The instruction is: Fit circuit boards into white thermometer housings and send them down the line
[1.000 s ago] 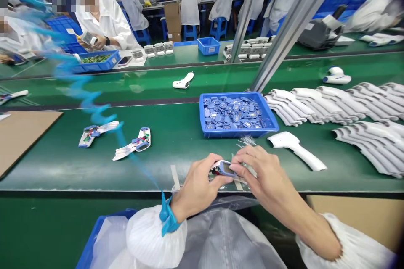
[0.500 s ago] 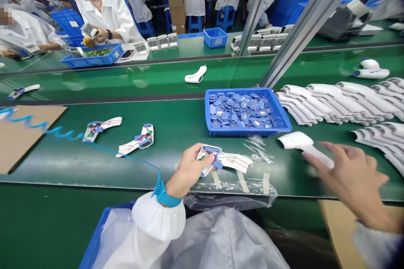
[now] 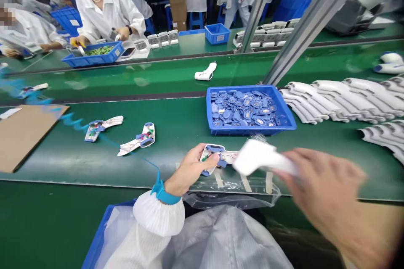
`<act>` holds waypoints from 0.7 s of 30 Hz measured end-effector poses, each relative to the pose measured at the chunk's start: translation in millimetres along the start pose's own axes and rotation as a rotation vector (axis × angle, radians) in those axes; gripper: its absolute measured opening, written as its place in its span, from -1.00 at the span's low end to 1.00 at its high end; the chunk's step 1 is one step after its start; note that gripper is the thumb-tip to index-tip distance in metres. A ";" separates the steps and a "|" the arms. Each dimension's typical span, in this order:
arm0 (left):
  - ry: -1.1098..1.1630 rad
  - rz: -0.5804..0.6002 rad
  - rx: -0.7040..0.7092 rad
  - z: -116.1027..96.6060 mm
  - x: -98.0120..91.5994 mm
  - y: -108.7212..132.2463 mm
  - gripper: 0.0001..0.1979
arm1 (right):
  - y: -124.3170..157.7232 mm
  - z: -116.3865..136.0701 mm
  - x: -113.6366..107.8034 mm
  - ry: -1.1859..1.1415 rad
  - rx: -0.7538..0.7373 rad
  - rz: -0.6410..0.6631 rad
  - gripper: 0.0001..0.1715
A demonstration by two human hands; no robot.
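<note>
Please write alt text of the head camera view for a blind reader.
A person's left hand holds an open wired shell above a green assembly belt, while the blurred right hand holds a white pistol-shaped housing beside it. A blue tray of blue parts sits beyond.

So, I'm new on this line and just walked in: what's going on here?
At a green conveyor belt, a person's left hand holds a white plastic shell with wiring inside, while their blurred right hand grips a plain white casing. Two more wired shells lie on the belt, with a blue tray of small blue parts ahead and stacked white casings to the right. Across the line, a co-worker reaches over another blue tray.
</note>
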State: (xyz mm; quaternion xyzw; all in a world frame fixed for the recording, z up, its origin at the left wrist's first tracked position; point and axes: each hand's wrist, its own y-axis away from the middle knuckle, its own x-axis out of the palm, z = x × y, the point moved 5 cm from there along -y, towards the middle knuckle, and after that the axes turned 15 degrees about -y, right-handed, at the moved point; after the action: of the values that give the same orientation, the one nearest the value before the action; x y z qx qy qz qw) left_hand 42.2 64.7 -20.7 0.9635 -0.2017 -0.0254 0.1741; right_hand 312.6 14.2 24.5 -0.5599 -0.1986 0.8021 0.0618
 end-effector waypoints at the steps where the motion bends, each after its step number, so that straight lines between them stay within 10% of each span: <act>1: 0.002 0.005 0.012 -0.5 0.3 0.7 -0.58 | -6.6 28.5 9.7 0.048 -0.108 0.042 -0.62; 4: -0.066 -0.018 0.048 1.8 -0.8 2.1 -0.55 | -21.5 84.9 34.1 0.079 -0.316 0.084 -0.72; 8: -0.175 -0.053 0.087 9.7 -2.6 1.1 -0.56 | -32.1 100.7 53.5 -0.066 -0.315 0.151 -0.67; 15: -0.565 -0.195 0.318 -1.7 -0.3 13.3 -0.36 | -31.7 80.4 75.2 -0.758 0.367 0.816 -0.60; 21: -0.880 -0.380 0.503 11.3 8.1 30.2 -0.38 | -25.1 88.9 69.1 -1.182 0.628 0.807 -0.52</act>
State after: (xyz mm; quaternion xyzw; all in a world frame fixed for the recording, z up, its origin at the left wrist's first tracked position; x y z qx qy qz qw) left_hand 36.8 31.9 -20.6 0.8932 -0.0777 -0.4087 -0.1705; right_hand 202.3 37.1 0.1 -0.0250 0.2568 0.9463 -0.1950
